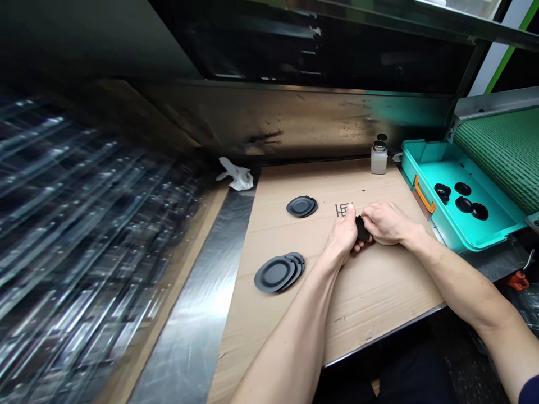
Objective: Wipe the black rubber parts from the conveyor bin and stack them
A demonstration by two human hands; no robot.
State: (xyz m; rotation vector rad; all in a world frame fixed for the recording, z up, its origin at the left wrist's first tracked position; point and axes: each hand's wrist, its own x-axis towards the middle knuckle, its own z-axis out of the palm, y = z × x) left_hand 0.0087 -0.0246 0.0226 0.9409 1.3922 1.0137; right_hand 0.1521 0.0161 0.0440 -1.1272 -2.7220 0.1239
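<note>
Both hands meet over the right part of a cardboard sheet. My left hand is closed on a black disc-like part, its thumb pointing up and its fingers curled beneath. My right hand pinches the same part from the right side; the fingers hide much of it. To the left on the cardboard lies a fanned stack of black round discs. Farther back rests a smaller overlapping pair of black discs.
A turquoise bin with an orange handle holds several black round parts. Behind it runs a green conveyor belt. A small pump bottle and a crumpled white glove or cloth stand near the back edge. Blurred stacked material fills the left.
</note>
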